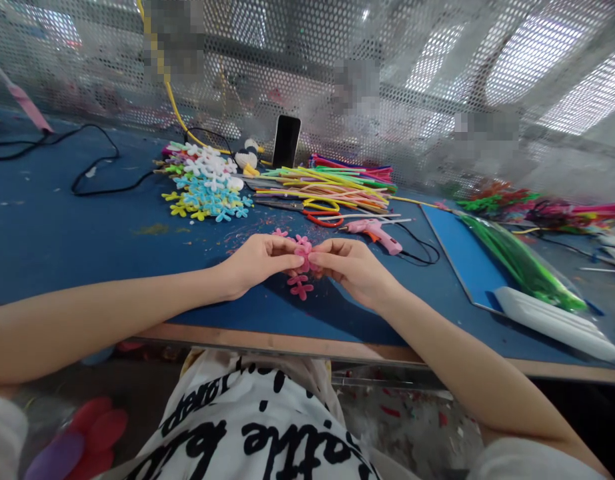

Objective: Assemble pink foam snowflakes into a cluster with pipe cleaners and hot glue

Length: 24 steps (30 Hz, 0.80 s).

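Observation:
Between my two hands, just above the blue table, is a pink pipe-cleaner flower (304,253). My left hand (261,260) pinches its left side between thumb and fingers. From the right, my right hand (348,267) pinches the same flower, its fingers curled. Below them on the table lie more pink pipe-cleaner flowers (301,288), and another pink one (280,233) shows just behind my left fingers. A pink glue gun (375,233) rests behind my right hand. Scissors with red and yellow handles (323,212) lie beyond the flowers.
A heap of white, blue and yellow pipe-cleaner flowers (207,180) sits back left. Loose pipe cleaners (332,185) and a propped phone (286,141) stand behind. Bagged green pipe cleaners (522,260) lie right, near a white tray-like piece (557,323). A black cord (112,193) winds across the left.

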Motion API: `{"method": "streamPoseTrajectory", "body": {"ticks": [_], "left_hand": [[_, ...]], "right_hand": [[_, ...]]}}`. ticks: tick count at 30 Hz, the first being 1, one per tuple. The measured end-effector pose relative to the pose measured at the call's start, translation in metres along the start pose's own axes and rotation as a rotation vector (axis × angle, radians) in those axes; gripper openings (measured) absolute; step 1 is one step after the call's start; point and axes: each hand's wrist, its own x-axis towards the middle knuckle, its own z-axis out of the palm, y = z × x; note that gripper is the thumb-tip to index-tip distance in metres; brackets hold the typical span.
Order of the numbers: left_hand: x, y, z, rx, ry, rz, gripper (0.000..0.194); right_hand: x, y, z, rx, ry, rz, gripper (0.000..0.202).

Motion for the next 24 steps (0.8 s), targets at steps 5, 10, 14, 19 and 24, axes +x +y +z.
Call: {"method": "streamPoseTrajectory", "body": {"ticks": [5, 10, 14, 19, 24], "left_hand": [[0.0015, -0.0021, 0.002, -0.052, -0.009, -0.102, 0.025], [0.0023, -0.0008, 0.0009, 0.058, 0.007, -0.062, 0.017], [0.0029, -0.0024, -0.001, 0.195, -0.014, -0.024, 0.014], [0.0009, -0.0034, -0.0012, 0.272, -0.052, 0.038, 0.016], [-0.0014, -0.0011, 0.0006, 0.209, -0.072, 0.014, 0.021]], "right_hand": [[-0.0004, 0.0053, -0.0003, -0.075, -0.008, -0.106, 0.023], [-0.0004, 0.0065, -0.002, -0.123, -0.049, -0.085, 0.024], [-0.0002, 0.0056, -0.0024, -0.145, -0.054, -0.042, 0.025], [-0.0012, 0.0031, 0.001, -0.099, -0.059, -0.009, 0.027], [-0.0005, 0.0018, 0.0032, -0.052, -0.049, -0.027, 0.027]]}}
